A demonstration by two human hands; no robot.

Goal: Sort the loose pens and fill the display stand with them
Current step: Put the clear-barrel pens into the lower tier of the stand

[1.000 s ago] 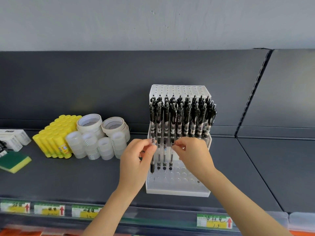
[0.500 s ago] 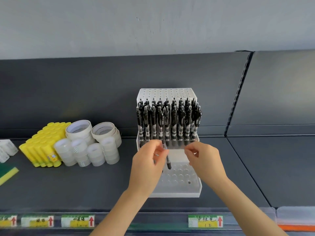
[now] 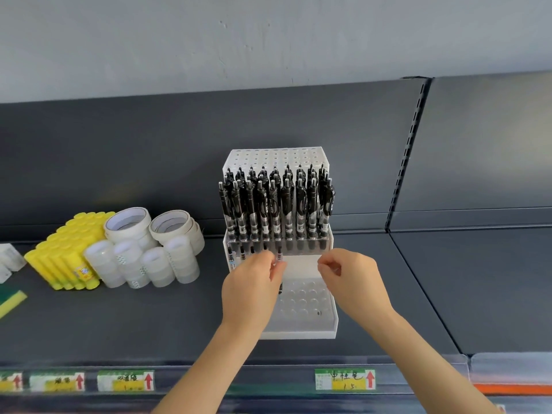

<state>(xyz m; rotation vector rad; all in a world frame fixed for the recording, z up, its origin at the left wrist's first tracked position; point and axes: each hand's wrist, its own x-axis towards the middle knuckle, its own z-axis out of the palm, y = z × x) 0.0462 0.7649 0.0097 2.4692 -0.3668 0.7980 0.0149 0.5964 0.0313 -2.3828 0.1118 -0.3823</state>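
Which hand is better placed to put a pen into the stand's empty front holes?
Left. The left hand pinches a pen, tip down, above the empty front holes of the display stand. The right hand hovers beside it, apparently holding no pen.

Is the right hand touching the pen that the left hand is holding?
Apart. The head view shows bare white display stand between the right hand and the pen pinched by the left hand.

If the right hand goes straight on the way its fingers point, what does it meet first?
Probably the pen pinched in the left hand; the right hand points leftward at it, though depth is unclear.
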